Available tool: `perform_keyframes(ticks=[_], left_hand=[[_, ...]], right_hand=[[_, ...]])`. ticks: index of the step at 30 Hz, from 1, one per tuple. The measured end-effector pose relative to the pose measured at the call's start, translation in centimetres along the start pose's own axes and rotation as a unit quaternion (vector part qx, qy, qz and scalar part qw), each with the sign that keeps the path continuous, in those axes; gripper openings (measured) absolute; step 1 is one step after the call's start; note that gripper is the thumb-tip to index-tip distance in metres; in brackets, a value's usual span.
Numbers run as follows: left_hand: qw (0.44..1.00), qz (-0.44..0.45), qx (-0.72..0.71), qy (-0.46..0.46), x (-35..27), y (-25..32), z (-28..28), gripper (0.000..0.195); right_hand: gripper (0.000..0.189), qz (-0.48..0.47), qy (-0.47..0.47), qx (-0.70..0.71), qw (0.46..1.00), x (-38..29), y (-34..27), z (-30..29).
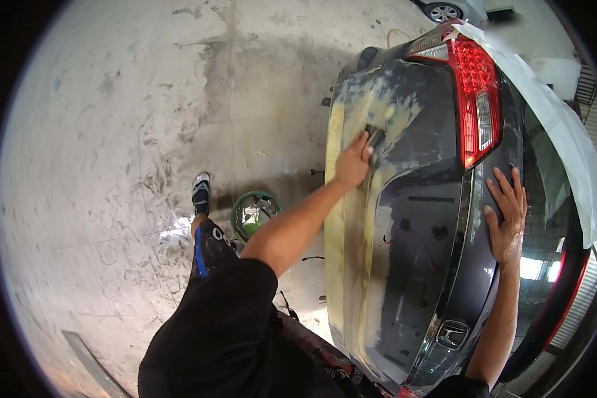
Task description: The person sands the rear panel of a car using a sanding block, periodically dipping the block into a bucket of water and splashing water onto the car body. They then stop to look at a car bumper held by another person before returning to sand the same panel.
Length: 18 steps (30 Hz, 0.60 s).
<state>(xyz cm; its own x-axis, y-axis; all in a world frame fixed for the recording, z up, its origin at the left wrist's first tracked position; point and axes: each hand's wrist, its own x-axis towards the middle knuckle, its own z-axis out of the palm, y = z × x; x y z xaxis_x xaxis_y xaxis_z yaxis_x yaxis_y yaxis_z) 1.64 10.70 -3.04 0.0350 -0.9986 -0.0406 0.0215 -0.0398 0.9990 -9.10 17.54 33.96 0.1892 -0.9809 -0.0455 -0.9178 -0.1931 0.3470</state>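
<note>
The rear of a dark Honda car (418, 114) lies before me, with yellowish filler (336, 214) and scuffed paint over its bumper. My left hand (354, 160) grips a small dark block (374, 135), probably a sanding block, and holds it against the filler-smeared bumper, left of the red tail light (477, 99). My right hand (508, 216) rests palm down, fingers spread, on the dark boot lid beside the rear window. It holds nothing. The underside of the block is hidden.
A green-rimmed bucket (233, 219) with water stands on the stained concrete floor (104, 164) near my foot. White masking sheet (547, 109) drapes over the car's upper right. Another car's wheel (444, 12) shows at the top. A long flat strip (92, 360) lies at lower left.
</note>
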Motion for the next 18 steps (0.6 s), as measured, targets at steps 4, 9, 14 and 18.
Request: perform_keyframes(ticks=[4, 9, 14, 18], left_hand=[[0.999, -0.015, 0.041, -0.002, 2.2, 0.2, 0.6, 0.046], [0.997, 0.033, 0.070, 0.011, 3.7, -0.5, 0.3, 0.044], [0.994, 0.046, 0.098, 0.007, 4.1, -0.4, 1.3, 0.045], [0.994, 0.051, 0.099, 0.010, 5.3, -1.7, -0.1, 0.045]], right_hand=[[0.047, 0.004, 0.000, -0.001, 1.000, 0.2, -0.3, -0.2], [0.047, 0.004, -0.009, -0.009, 1.000, 0.4, -0.3, -0.2], [0.047, -0.001, -0.006, -0.015, 1.000, 0.2, 0.4, -0.1], [0.046, -0.003, -0.009, -0.006, 1.000, 0.5, -0.3, 0.2]])
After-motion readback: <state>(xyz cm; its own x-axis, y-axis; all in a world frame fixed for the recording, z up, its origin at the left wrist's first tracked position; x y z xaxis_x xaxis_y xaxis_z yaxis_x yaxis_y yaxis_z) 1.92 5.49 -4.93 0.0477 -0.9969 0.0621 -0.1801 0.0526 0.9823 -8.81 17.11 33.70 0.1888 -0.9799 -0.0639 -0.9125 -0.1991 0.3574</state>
